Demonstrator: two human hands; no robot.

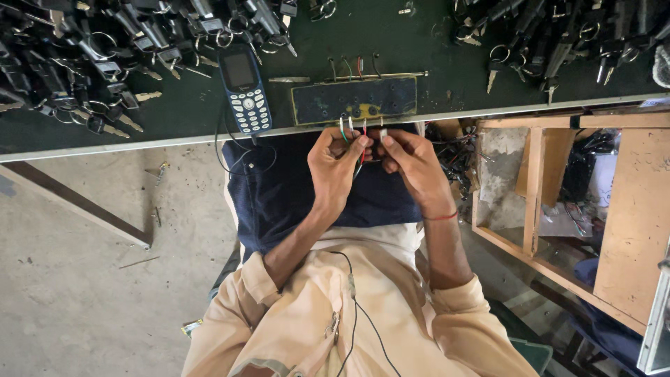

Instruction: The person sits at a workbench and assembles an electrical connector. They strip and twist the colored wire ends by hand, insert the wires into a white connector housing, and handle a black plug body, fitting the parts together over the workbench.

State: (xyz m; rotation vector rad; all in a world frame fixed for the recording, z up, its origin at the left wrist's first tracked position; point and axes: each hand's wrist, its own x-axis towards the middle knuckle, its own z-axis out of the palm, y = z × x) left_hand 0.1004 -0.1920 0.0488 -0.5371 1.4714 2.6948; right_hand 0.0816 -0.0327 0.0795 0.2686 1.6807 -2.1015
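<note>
Several coloured wires (353,134) are pinched between the closed fingertips of the left hand (336,164) and right hand (412,162), just below the blue panel (354,100). Left of that panel, a blue mobile phone (245,87) is laid beside heaped keys (105,49).

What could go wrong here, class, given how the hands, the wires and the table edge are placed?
1. Both hands, left hand and right hand, pinch thin coloured wires close together; bare ends might touch or a strand might snap.
2. The dark board lies at the table edge; a tug on the wires could pull it off.
3. The mobile phone also lies near that edge and could get knocked off.
</note>
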